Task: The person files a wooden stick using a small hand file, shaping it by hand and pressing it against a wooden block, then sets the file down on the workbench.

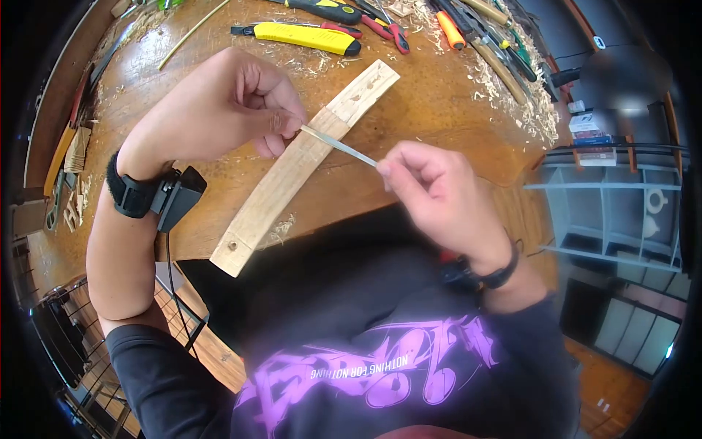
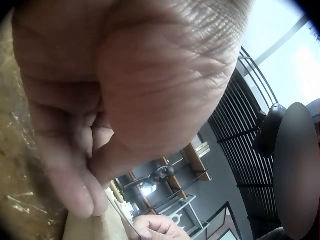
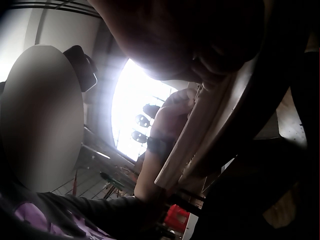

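A thin, narrow pale strip [image 1: 342, 147] is stretched between my two hands across the upper half of a wooden bar [image 1: 281, 179]. At its left end, my left hand [image 1: 256, 106] pinches it between thumb and fingertips. My right hand [image 1: 439, 183] pinches the other end, thumb against curled fingers. The bar lies slantwise, its near end reaching past the table edge, with a round mark near that end and rough cut patches at the far one. In the left wrist view the strip [image 2: 121, 212] runs from my left fingertips towards my right hand.
A yellow utility knife [image 1: 303, 36] lies beyond the bar, beside red-handled pliers [image 1: 387, 31]. Several more tools, including an orange-handled one [image 1: 450, 31], lie at the back right. Wood shavings [image 1: 523, 110] are scattered over the wooden table [image 1: 439, 102]. A pale shelf rack [image 1: 599, 186] stands at right.
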The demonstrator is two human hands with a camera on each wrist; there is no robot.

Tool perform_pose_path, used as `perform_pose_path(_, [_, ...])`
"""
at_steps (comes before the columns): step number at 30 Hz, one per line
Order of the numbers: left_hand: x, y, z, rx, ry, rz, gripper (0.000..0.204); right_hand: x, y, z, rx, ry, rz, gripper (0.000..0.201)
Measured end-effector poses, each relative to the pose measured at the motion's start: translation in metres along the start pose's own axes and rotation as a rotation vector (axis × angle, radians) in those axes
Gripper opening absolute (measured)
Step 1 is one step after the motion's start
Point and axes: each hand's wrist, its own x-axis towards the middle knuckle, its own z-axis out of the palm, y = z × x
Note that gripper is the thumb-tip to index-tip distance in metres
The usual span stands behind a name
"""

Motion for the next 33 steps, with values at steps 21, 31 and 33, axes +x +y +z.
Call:
perform_pose_path(21, [0.0,0.011,0.009,0.176,0.054,-0.015,0.003,0.003,-0.01,-0.001,-0.035,-0.01,0.002,0.027])
perform_pose_path(31, [0.003,0.012,0.009,0.182,0.04,-0.035,0.002,0.0,-0.002,-0.005,-0.037,0.011,0.043,0.027])
perform_pose_path(33, [0.003,0.012,0.009,0.19,0.033,-0.035,0.001,0.002,-0.003,-0.005,-0.022,-0.003,-0.012,0.027])
